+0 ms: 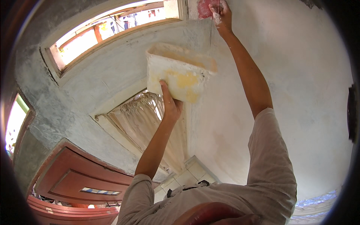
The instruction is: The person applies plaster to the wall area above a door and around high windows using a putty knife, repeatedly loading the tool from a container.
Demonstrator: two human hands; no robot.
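Note:
My left hand (pixel 171 107) grips a white plastic tub (pixel 176 77), its thumb on the outside wall and the other fingers mostly hidden. The tub is tilted and rectangular, with yellowish stains and dried filler on its wall and rim. How much is inside cannot be seen. High up, my right hand (pixel 222 18), whitened with filler, is closed on a flat red putty spreader (pixel 205 9). The spreader lies against the wall (pixel 258 22) near the corner beside the window frame, partly cut off by the top edge.
A long high window (pixel 112 30) opens at the upper left. Lower down, a beige curtain (pixel 138 116) hangs over another window. Red-brown wooden doors (pixel 84 176) stand at the lower left. Pale floor tiles (pixel 185 178) show below; patchy grey plaster (pixel 93 86) covers the left wall.

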